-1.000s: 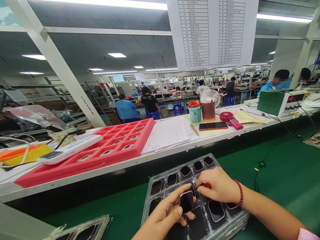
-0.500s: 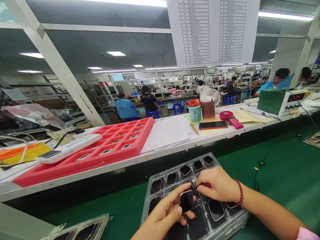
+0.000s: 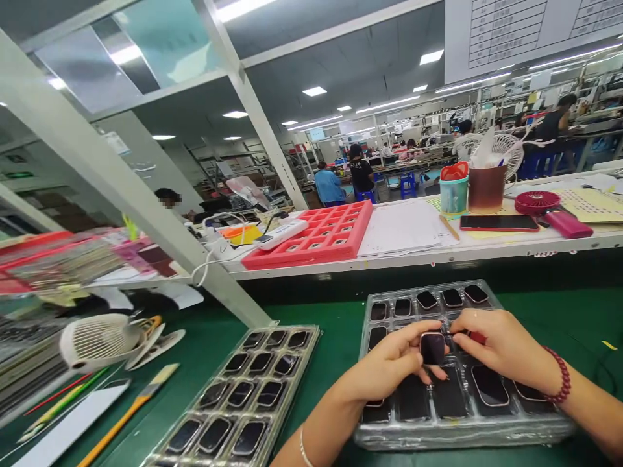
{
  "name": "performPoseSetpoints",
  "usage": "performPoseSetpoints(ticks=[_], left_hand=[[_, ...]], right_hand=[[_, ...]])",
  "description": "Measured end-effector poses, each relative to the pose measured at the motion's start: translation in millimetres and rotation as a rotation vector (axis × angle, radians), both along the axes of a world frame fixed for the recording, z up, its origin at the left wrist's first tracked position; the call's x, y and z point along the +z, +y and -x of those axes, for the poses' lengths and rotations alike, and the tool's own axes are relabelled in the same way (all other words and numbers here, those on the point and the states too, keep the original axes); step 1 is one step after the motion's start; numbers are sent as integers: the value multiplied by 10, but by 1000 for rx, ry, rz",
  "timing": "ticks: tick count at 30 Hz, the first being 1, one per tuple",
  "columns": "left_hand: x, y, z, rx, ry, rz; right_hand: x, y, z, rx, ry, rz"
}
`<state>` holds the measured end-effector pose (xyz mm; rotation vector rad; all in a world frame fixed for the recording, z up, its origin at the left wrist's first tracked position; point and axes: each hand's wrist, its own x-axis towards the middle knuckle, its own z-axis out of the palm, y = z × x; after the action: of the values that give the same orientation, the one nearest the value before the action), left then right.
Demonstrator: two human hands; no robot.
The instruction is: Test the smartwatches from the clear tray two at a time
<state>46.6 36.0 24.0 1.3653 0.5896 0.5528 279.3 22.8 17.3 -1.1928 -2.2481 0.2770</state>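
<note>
My left hand (image 3: pixel 389 366) pinches a small square watch body with a dark screen (image 3: pixel 432 348) above a clear plastic tray (image 3: pixel 384 431) on the green mat. My right hand (image 3: pixel 501 350), wearing a red bead bracelet, has its fingers closed beside the watch body, with something small and red at the fingertips that I cannot make out. The tray's pockets hold several dark watch bodies. A second clear tray (image 3: pixel 311 337) of watch bodies lies to the left.
A raised white shelf (image 3: pixel 487 250) behind carries a red foam tray (image 3: pixel 316 256), papers, a phone (image 3: pixel 499 222), cups and a small red fan. A white fan (image 3: pixel 100 337), brush and sticks lie at left. A slanted frame post (image 3: pixel 204 272) crosses the bench. People sit at far benches.
The view has swung left, so the second tray, the white fan and the frame post now show. Both hands keep the same hold over the tray.
</note>
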Motion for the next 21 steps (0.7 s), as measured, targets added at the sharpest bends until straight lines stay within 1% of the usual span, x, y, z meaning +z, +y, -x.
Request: performPoseSetpoints(ticks=[3,4,5,8,9,10,11,13,15,16,17,18,19,20,21], left_hand=[[4,-13,22,-4,8,-28],[13,-24,35,-32,23,-49],[23,-34,50,-82,45,-74],[40,-50,82,-294,119,-126],[41,-48,84,-326,124,-123],[43,-43,84,-315,118,-115],[53,-41,85,-261,102,-116],[111,-69,108,-108,95,-178],[227,-174,176,7,174,-322],[295,-260,227,27,240,-402],[354,-365,283,18,314,-474],[391,-481,337,-21,375,-531],[395,-600,383,-94,419,-574],[358,-711,417,-185,451,-612],[278,-810,434,-280,466,-645]], right_hand=[[-14,0,-5,3,-14,3],[-18,-2,-4,-2,-22,-3],[-21,-4,-4,-12,-34,-15],[-35,-1,-9,-57,-71,-60],[-39,5,-16,-70,-75,-65],[-41,14,-26,-80,-71,-63],[-42,25,-40,-86,-61,-53],[-33,49,-80,-92,-23,-21],[-4,61,-131,-93,49,29],[20,57,-154,-82,100,69],[49,43,-170,-58,155,123],[82,20,-176,-23,207,185],[116,-14,-167,22,243,250],[149,-55,-141,70,259,307],[177,-101,-97,116,256,353]])
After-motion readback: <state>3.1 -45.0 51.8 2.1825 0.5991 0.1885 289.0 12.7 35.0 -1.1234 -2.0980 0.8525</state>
